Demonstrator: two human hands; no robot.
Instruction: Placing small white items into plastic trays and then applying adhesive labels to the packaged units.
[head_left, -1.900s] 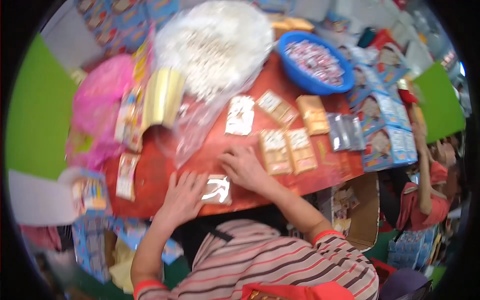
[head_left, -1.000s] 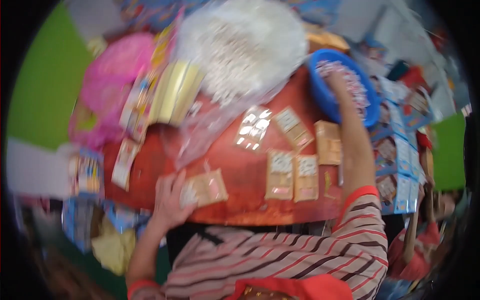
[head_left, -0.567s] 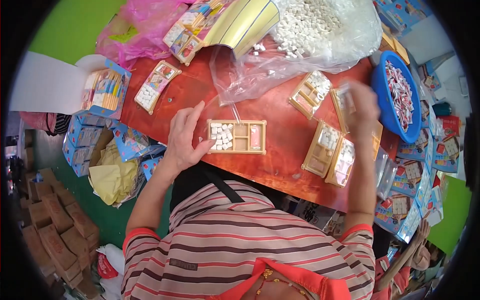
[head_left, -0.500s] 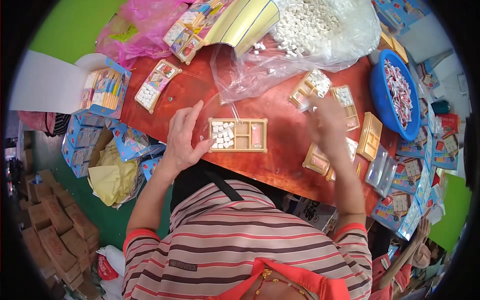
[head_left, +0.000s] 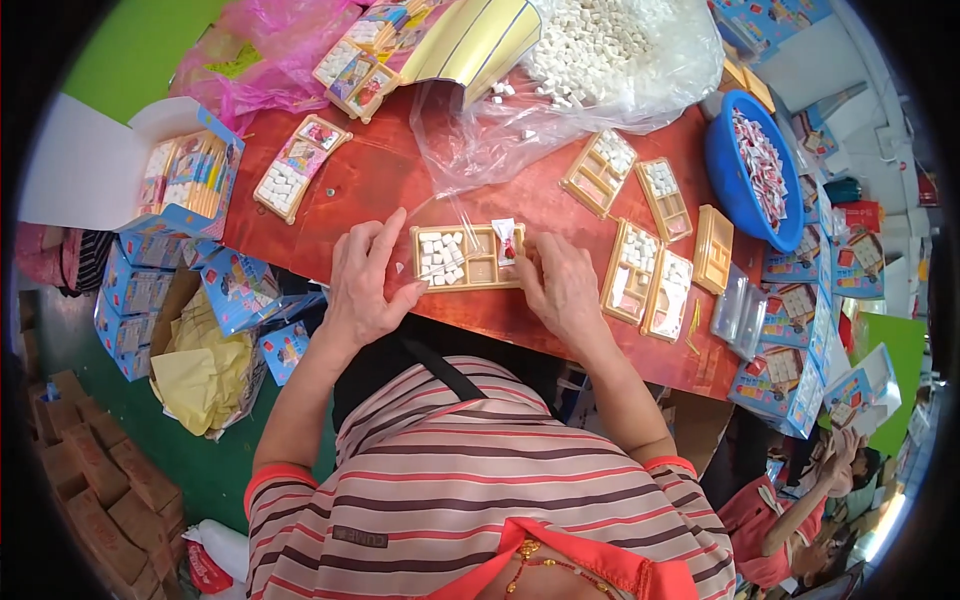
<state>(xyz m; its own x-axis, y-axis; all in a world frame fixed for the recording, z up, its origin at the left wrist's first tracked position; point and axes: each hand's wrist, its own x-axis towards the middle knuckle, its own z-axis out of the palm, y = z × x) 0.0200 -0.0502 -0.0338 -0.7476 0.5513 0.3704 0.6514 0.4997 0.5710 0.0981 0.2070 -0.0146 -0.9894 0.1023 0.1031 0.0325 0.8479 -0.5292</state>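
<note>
A tan compartment tray (head_left: 480, 284) lies at the table's near edge, with white cubes (head_left: 440, 258) filling its left section. My left hand (head_left: 365, 285) is at the tray's left end, thumb and fingers spread apart, the thumb tip by the near corner. At the other end is my right hand (head_left: 563, 290), its fingers closed together at the edge of a small white and red packet (head_left: 507, 242). The packet is over the tray's right compartment. Exactly how the fingertips grip it is partly hidden.
Several similar trays (head_left: 632, 270) lie to the right, near a blue basin (head_left: 722, 150) of small packets. A clear bag (head_left: 690, 70) of white cubes spreads across the far side. An open box (head_left: 190, 175) stands at the left. Another person (head_left: 790, 510) is at lower right.
My right hand has come left from the trays on the right to the tray in front of me. A packet now shows at its right compartment. My left hand stays put.
</note>
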